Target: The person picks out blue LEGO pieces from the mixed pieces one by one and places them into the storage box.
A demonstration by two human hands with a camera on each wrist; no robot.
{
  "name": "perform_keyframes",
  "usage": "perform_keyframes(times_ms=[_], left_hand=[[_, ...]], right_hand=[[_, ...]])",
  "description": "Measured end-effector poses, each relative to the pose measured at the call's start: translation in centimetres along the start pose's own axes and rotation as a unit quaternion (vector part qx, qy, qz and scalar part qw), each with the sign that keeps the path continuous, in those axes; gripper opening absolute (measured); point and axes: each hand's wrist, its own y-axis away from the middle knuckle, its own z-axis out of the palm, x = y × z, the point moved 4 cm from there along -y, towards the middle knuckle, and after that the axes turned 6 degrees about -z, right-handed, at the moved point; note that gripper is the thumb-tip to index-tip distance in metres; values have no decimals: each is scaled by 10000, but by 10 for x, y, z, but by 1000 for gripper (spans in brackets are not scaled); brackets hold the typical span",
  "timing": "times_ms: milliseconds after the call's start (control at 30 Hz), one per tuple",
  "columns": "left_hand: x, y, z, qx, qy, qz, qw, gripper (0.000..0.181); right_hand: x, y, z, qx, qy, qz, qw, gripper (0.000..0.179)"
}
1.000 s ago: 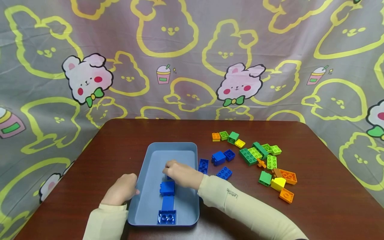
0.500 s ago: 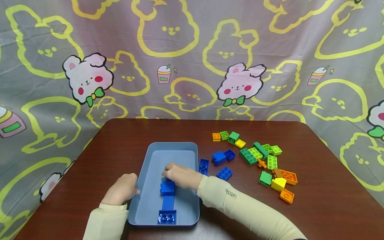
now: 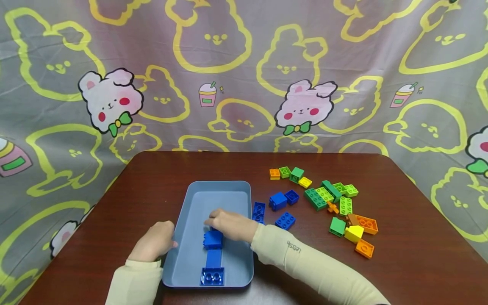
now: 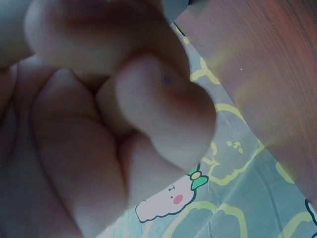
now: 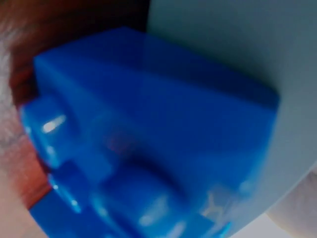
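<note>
Since a second ago we have drawn our right hand (image 3: 230,224) slightly back toward us inside the blue tray (image 3: 198,254); little else has shifted. It lies palm down, forearm slanting in from the lower right, fingers curled over the far end of the blue brick (image 3: 212,238), the farthest piece in a line of blue bricks running down the middle of the tray. Our right wrist view fills with that brick (image 5: 148,148) pressed close against the tray wall, so we are grasping it. Our left hand (image 3: 154,243) rests against the tray's left rim, fingers curled inward; whether it truly clamps the rim we cannot tell. Loose blue bricks (image 3: 278,201) lie on the brown table (image 3: 419,254) just right of the tray, and a pile of green, yellow and orange bricks (image 3: 335,203) sits farther right.
</note>
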Motion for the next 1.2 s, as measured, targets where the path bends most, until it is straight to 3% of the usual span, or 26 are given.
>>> perform_keyframes(times_ms=[600, 833, 1200], left_hand=[[-1, -2, 2, -92, 21, -55, 9999, 16], [-1, -1, 2, -65, -5, -70, 10000, 16], [-1, -1, 2, -73, 11, -64, 10000, 17]], right_hand=[[12, 22, -9, 83, -17, 327, 9994, 38], [18, 33, -16, 492, 98, 292, 9983, 33], [36, 62, -34, 1388, -180, 192, 9900, 27]])
